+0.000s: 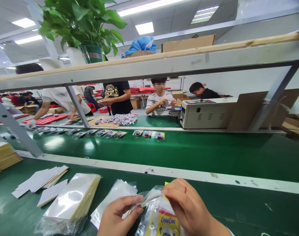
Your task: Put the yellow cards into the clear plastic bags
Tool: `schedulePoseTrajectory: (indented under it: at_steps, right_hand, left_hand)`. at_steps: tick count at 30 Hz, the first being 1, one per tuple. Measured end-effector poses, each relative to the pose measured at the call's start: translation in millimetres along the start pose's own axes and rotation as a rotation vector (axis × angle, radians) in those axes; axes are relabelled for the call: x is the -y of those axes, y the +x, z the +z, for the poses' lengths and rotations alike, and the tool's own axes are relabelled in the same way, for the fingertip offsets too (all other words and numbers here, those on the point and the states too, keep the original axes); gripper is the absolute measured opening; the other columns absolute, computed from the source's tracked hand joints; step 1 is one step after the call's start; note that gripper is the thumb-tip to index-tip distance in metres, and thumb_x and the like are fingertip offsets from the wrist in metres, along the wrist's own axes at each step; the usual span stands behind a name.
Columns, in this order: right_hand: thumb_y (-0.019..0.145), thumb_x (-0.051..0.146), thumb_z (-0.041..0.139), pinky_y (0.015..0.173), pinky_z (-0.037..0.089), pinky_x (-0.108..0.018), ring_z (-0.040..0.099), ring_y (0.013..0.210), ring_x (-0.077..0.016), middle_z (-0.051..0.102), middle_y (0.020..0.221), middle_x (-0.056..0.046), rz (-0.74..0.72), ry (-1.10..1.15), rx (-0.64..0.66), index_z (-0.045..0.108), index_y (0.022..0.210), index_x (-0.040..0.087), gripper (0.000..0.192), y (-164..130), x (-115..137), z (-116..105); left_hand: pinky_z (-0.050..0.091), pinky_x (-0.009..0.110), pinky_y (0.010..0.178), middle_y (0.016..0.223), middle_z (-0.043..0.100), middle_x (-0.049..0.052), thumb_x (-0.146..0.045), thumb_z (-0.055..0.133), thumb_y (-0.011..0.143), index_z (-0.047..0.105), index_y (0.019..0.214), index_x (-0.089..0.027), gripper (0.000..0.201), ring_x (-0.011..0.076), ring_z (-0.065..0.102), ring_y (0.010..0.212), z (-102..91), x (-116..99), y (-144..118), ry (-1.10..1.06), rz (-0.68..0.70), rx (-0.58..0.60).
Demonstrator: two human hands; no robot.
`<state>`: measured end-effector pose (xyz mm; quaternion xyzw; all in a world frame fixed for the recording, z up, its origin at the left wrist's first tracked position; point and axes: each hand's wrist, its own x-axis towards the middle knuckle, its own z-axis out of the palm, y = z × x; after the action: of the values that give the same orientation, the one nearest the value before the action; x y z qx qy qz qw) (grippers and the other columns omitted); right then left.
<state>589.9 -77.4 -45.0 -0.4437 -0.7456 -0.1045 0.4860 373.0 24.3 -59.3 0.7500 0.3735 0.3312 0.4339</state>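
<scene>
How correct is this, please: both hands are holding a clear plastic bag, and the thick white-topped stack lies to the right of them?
The side of the stack is wrong. The head view shows the left hand and the right hand holding the clear plastic bag, but the thick white-topped stack lies to the left of them.
</scene>
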Motion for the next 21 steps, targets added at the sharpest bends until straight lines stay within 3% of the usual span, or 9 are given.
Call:
schedulePoseTrajectory:
  at_steps: [3,5,7,9,12,14,17,19,21]
  right_hand:
    - [0.089,0.036,0.057,0.078,0.050,-0.043,0.062,0.093,-0.0269,0.068,0.109,-0.009,0.007,-0.156,0.144,0.060,0.110,0.029,0.023,6,6,6]
    - [0.079,0.052,0.066,0.088,0.047,-0.050,0.056,0.111,-0.0349,0.061,0.125,-0.012,0.039,-0.192,0.271,0.065,0.102,0.027,0.034,7,9,8]
    - [0.081,0.044,0.067,0.087,0.048,-0.045,0.058,0.108,-0.0314,0.064,0.120,-0.009,0.169,-0.091,0.390,0.067,0.096,0.027,0.022,4,11,7]
    - [0.088,0.028,0.060,0.078,0.051,-0.034,0.064,0.091,-0.0218,0.069,0.101,-0.004,0.392,0.095,0.449,0.066,0.090,0.026,0.007,-5,8,6]
    - [0.085,0.024,0.059,0.070,0.051,-0.027,0.064,0.079,-0.0176,0.069,0.087,-0.001,0.741,0.287,0.446,0.059,0.093,0.026,0.008,-25,-4,7]
    - [0.079,0.027,0.064,0.076,0.050,-0.030,0.065,0.087,-0.0208,0.068,0.097,-0.003,0.927,0.163,0.435,0.056,0.101,0.026,0.023,-39,-17,10]
    - [0.074,0.031,0.066,0.093,0.043,-0.042,0.057,0.110,-0.0318,0.061,0.117,-0.013,1.085,-0.171,0.390,0.053,0.117,0.023,0.046,-57,-41,15]
    - [0.070,0.032,0.070,0.096,0.039,-0.049,0.054,0.114,-0.0378,0.058,0.119,-0.018,1.139,-0.254,0.369,0.054,0.119,0.018,0.054,-66,-57,17]
    - [0.064,0.033,0.074,0.092,0.041,-0.048,0.056,0.107,-0.0381,0.059,0.112,-0.018,1.165,-0.246,0.365,0.058,0.110,0.018,0.051,-74,-68,18]
  left_hand:
    - [0.062,0.034,0.078,0.089,0.082,0.007,-0.060,0.069,0.069,0.082,0.085,-0.029,0.037,0.0274,0.076,0.083,4.9,-4,-2,0.004,0.001,0.027]
    - [0.062,0.033,0.076,0.089,0.081,0.007,-0.061,0.068,0.071,0.082,0.086,-0.030,0.037,0.0266,0.076,0.083,7.6,-4,-5,0.013,0.003,0.050]
    - [0.062,0.033,0.076,0.091,0.081,0.007,-0.069,0.065,0.068,0.081,0.091,-0.031,0.047,0.0269,0.075,0.084,7.2,0,-7,-0.026,0.048,0.131]
    - [0.060,0.036,0.083,0.099,0.079,0.008,-0.080,0.055,0.065,0.079,0.099,-0.031,0.064,0.0287,0.073,0.093,1.7,10,-7,-0.052,0.115,0.164]
    - [0.049,0.043,0.100,0.114,0.075,0.010,-0.074,0.046,0.074,0.075,0.105,-0.026,0.064,0.0312,0.066,0.110,-16.2,33,4,0.222,0.056,-0.051]
    - [0.043,0.049,0.103,0.117,0.071,0.015,-0.060,0.051,0.075,0.070,0.112,-0.017,0.059,0.0361,0.062,0.114,-30.6,47,14,0.525,-0.095,-0.175]
    - [0.046,0.054,0.095,0.107,0.072,0.018,-0.050,0.055,0.070,0.068,0.112,-0.011,0.059,0.0411,0.063,0.107,-47.3,60,28,0.707,-0.250,-0.190]
    - [0.051,0.046,0.086,0.093,0.074,0.013,-0.046,0.058,0.067,0.069,0.103,-0.015,0.049,0.0356,0.068,0.095,-52.7,62,33,0.675,-0.255,-0.167]
    - [0.054,0.037,0.075,0.079,0.073,0.006,-0.044,0.061,0.065,0.068,0.091,-0.018,0.037,0.0293,0.070,0.081,-54.9,62,35,0.631,-0.236,-0.172]
